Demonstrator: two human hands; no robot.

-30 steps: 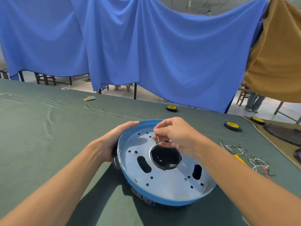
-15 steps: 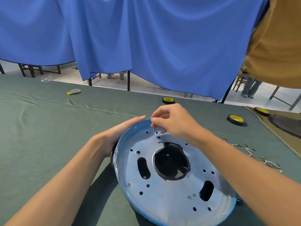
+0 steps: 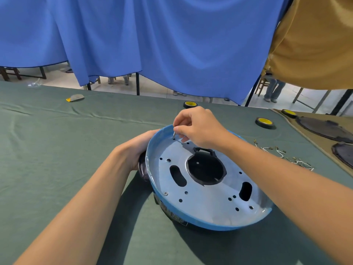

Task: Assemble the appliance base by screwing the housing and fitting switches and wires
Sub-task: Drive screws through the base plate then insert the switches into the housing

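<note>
The round appliance base (image 3: 202,203) lies on the green table, a silver metal plate with a blue rim and a black centre opening (image 3: 206,169). My left hand (image 3: 137,148) grips its left edge and the black housing underneath. My right hand (image 3: 196,127) pinches a small screw (image 3: 174,135) and holds its tip at a hole near the far rim of the plate. One screw (image 3: 165,193) sits in the plate near the left front.
Loose white wires with terminals (image 3: 282,153) lie to the right of the base. Rolls of black and yellow tape (image 3: 264,122) (image 3: 190,104) sit further back. Dark round plates (image 3: 324,129) rest on a tan cloth at the right. Blue curtains hang behind the table.
My right hand moved from the centre opening toward the far rim, carrying the screw to a hole there. The view dropped closer to the base. My left hand kept its grip.
</note>
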